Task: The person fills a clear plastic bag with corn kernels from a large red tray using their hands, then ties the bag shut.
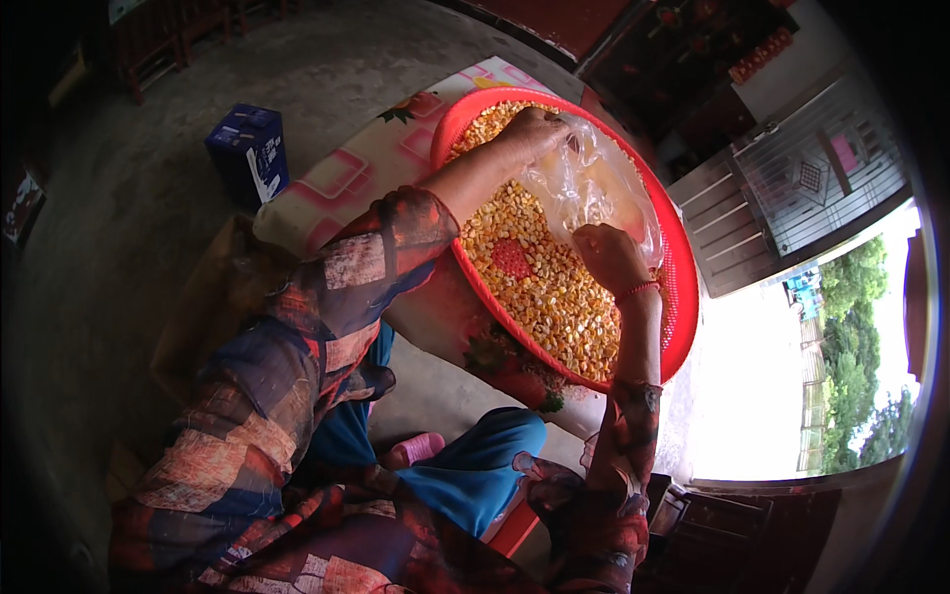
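A wide red plastic basket (pixel 486 293) with perforated sides holds a layer of yellow and orange corn kernels (pixel 571 327). Through a gap in the kernels, a patch of the red mesh bottom shows. Over the far right half of the basket spreads a clear plastic bag (pixel 594 182). My left hand (pixel 540 135) pinches the bag's upper edge near the basket's far rim. Lower down, my right hand (pixel 612 256), with a red bracelet at the wrist, is closed on the bag's near edge. Whether anything lies inside the bag is hard to tell.
The basket stands on a table with a pink-and-white patterned cover (pixel 334 174). A dark blue box (pixel 249 156) is on the concrete floor to the left. Wooden chairs (pixel 152 44) stand at the upper left. An open doorway (pixel 749 371) lies to the right, beside a metal door (pixel 816 167).
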Available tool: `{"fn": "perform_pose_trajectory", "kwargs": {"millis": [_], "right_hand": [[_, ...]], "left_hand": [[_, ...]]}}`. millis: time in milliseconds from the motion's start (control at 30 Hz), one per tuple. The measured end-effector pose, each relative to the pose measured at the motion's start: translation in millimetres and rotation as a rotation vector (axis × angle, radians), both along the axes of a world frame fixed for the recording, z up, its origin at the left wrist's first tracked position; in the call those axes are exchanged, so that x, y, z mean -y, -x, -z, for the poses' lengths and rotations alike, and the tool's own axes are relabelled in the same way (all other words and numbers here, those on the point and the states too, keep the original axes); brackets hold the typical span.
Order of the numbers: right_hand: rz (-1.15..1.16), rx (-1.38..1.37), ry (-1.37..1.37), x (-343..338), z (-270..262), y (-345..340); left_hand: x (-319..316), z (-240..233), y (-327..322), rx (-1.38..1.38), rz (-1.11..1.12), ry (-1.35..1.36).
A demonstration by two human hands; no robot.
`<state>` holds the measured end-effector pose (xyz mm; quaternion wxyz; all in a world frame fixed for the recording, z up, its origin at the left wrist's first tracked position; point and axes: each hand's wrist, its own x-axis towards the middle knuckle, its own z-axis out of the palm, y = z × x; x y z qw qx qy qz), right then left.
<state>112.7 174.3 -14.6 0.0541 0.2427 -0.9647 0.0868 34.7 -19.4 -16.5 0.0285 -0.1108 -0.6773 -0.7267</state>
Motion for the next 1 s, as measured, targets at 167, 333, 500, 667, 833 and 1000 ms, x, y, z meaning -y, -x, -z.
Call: {"fn": "perform_pose_trajectory", "kwargs": {"millis": [167, 333, 500, 667, 833, 1000], "right_hand": [[0.259, -0.140, 0.013, 18, -9, 1], [-0.089, -0.278, -0.034, 22, 1, 1], [0.306, -0.225, -0.073, -14, 7, 17], [-0.043, -0.408, 0.507, 3, -15, 0], [-0.391, 0.384, 0.499, 47, -15, -20], [-0.230, 0.016, 0.135, 8, 15, 4]], "left_hand": [[1, 28, 32, -0.177, 0.204, -0.234], [0, 8, -9, -0.347, 0.280, 0.061], [6, 18, -1, -0.276, -0.223, 0.737], [9, 26, 21, -0.277, -0.318, 0.395], [3, 23, 20, -0.222, -0.271, 0.207], [-12, 21, 23, -0.231, -0.058, 0.222]]}}
